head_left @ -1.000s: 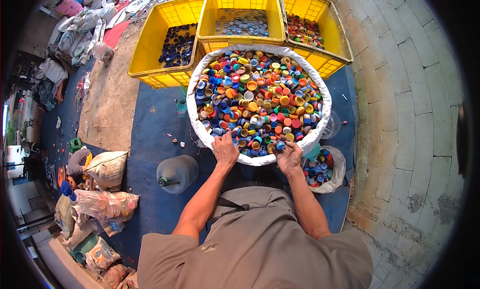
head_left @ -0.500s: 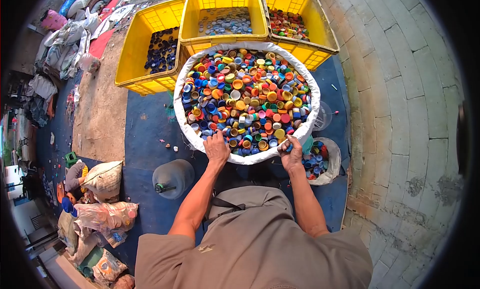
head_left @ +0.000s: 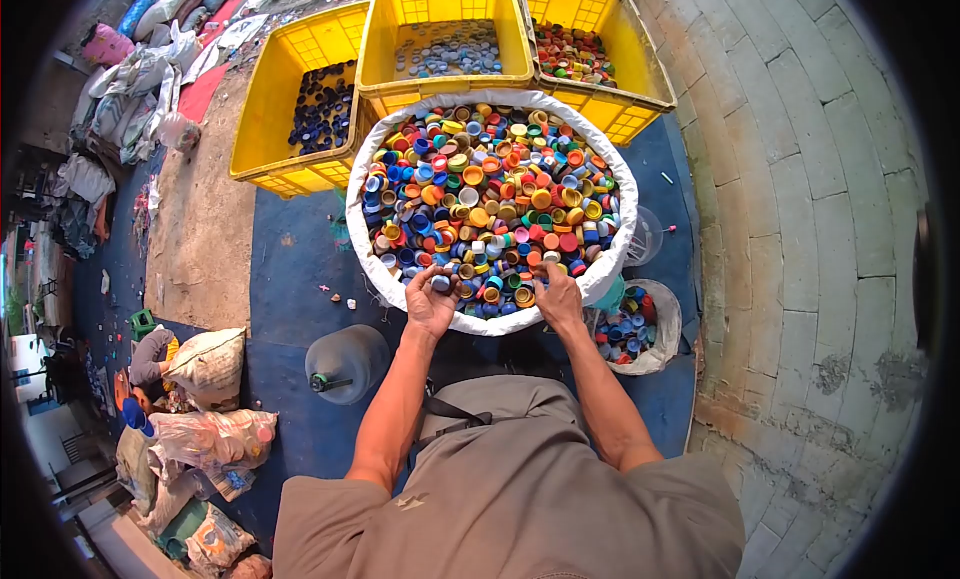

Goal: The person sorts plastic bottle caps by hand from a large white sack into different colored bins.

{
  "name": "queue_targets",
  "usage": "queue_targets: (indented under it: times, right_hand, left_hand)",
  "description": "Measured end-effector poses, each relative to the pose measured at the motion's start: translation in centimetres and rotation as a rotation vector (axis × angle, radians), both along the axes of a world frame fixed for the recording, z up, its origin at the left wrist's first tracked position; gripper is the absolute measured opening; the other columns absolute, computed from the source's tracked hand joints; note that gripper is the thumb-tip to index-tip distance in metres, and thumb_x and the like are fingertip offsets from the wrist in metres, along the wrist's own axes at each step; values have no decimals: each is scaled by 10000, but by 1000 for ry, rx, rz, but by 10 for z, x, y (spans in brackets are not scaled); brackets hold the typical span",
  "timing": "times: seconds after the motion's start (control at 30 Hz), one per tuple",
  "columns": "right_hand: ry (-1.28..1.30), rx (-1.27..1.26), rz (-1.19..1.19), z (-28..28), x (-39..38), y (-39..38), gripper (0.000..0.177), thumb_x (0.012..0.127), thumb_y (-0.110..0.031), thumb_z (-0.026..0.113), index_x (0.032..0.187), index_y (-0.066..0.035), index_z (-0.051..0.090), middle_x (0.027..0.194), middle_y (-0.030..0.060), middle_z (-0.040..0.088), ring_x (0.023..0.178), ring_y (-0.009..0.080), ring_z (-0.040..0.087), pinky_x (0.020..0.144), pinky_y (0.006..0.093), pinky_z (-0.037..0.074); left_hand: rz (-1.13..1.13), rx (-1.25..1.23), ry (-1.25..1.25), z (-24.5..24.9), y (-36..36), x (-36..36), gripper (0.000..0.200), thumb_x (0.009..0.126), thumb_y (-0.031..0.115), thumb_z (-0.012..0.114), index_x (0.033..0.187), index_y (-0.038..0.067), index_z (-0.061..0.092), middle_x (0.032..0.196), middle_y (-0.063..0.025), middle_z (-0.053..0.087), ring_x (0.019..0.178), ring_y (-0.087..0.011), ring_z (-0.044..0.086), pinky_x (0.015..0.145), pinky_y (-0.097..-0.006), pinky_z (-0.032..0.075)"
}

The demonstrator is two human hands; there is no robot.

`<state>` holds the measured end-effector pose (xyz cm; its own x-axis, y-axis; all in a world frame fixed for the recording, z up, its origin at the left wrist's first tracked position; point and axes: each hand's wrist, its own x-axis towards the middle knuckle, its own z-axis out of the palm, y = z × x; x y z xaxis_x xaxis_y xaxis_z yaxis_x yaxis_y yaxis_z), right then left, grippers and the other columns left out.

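Note:
A wide round sack with a rolled white rim (head_left: 622,169) stands before me, full of mixed bottle caps (head_left: 490,194) in many colours. At its near left edge my left hand (head_left: 430,307) is turned palm up, its fingers curled around a bluish-grey bottle cap (head_left: 441,283). My right hand (head_left: 560,301) reaches over the near rim, right of the middle. Its fingers are bent together down at the surface of the caps. Whatever lies between those fingertips is hidden.
Three yellow crates stand behind the sack: dark caps in the left crate (head_left: 250,129), pale blue in the middle crate (head_left: 450,87), red and orange in the right crate (head_left: 640,119). A large clear jug (head_left: 350,364) lies left; a smaller sack (head_left: 665,329) of caps sits right.
My left hand has turned palm up and now shows a cap. My right hand has left the rim, moving left and inward onto the caps.

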<state>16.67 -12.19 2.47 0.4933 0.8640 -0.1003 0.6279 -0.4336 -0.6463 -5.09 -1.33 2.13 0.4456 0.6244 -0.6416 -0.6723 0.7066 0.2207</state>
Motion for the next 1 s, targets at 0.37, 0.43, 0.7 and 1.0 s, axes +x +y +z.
queue_targets:
  times: [0.37,0.43,0.7,1.0]
  right_hand:
    - [-98,96,249,-28,-16,60,409,765,-132,658,1155,-92,545,792,145,682,726,347,661,648,450,518]
    - [-177,156,303,-28,-21,67,437,754,-117,649,1176,-80,538,756,149,674,685,351,656,614,451,512]
    - [-456,126,337,-39,-31,78,419,767,-49,528,1185,-13,526,696,136,649,587,296,648,530,409,498]
    - [-490,115,394,-42,-25,80,476,814,-44,523,1287,-28,463,759,164,636,586,336,631,517,418,501]
  left_hand:
    - [-54,-79,170,3,-17,-6,158,865,253,647,815,117,585,718,1,564,688,-161,569,712,-352,493]
    - [-56,-68,183,0,-20,-10,166,857,253,657,830,107,583,734,-2,580,694,-163,575,709,-346,493]
    - [-66,-29,285,-1,-27,-23,126,847,189,672,868,79,614,773,-22,601,724,-166,592,666,-316,501]
    - [-98,13,383,-2,-26,-27,136,832,192,684,885,86,619,785,-16,596,721,-145,575,668,-312,482]
